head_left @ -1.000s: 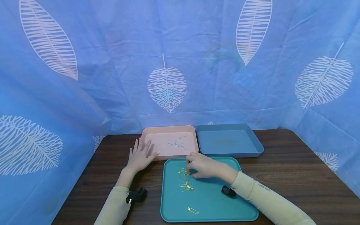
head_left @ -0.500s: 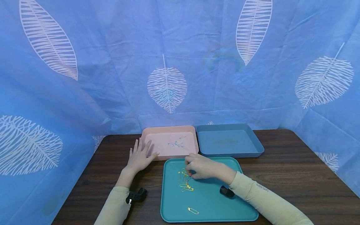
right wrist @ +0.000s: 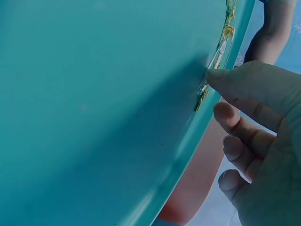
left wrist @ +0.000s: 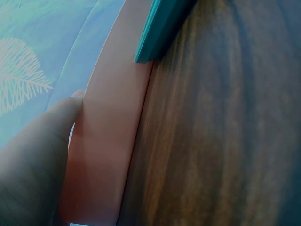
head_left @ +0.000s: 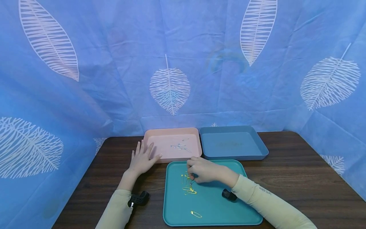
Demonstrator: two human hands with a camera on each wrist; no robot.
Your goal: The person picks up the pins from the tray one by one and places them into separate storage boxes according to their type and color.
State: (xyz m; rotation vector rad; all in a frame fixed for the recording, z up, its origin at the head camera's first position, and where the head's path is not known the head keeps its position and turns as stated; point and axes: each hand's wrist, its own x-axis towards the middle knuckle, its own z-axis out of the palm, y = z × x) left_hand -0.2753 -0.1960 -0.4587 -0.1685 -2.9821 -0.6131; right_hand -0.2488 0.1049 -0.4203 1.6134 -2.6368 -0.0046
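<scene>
Gold-coloured metal safety pins [head_left: 190, 190] are lying in a loose cluster on a flat, rectangular teal tray [head_left: 226, 211], and a person's bare right hand [head_left: 204, 170] is working at the cluster's far end. Compared with half a second ago, that hand is sitting very slightly further left, its fingertips covering a little more of the pins. In the right wrist view the thumb is touching pins, but the index fingertip is hidden, so whether the grip is pinching one cannot be told. The bare left hand [head_left: 142, 162] is staying put, fingers spread and holding nothing, with its thumb resting on the rim of a shallow pale-pink tray [head_left: 160, 143]. Inside, thin silver-coloured metal safety pins [head_left: 180, 147] are lying unchanged. Judging from this, the shift is only adjusting the reach; no pin is appearing to change trays.
</scene>
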